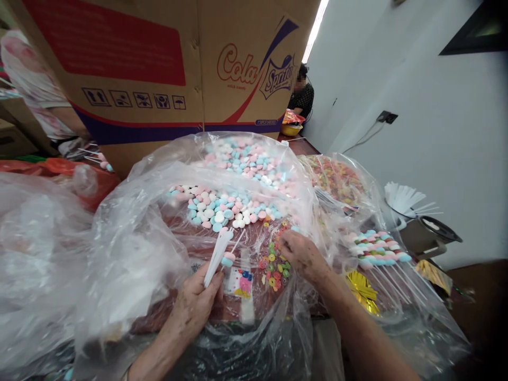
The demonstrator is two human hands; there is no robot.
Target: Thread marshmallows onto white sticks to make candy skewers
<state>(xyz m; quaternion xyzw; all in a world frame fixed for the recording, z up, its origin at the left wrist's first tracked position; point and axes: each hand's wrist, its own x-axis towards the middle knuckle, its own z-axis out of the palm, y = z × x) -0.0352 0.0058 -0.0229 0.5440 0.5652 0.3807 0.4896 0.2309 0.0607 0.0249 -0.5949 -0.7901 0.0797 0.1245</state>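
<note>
My left hand [198, 293] is closed round a bundle of white sticks [217, 254] that points up and away. Right beside the bundle, pink and blue candies [228, 258] sit on a thin stick; whether my left hand grips that stick too, I cannot tell. My right hand [304, 254] reaches in over the small coloured ring candies [273, 262], its fingers curled together. What is between its fingertips is hidden. Pastel pink, blue and white candies [222, 206] lie loose beyond both hands, spilling from a clear plastic bag [159, 174]. A small printed packet [240, 283] lies between my hands.
A large cardboard box [159, 69] stands behind the candy. To the right are finished candy skewers [379, 248], gold ties [363, 291], a bag of ring candies [337, 177] and a container of white strips [405, 201]. Other people [304, 95] are in the background.
</note>
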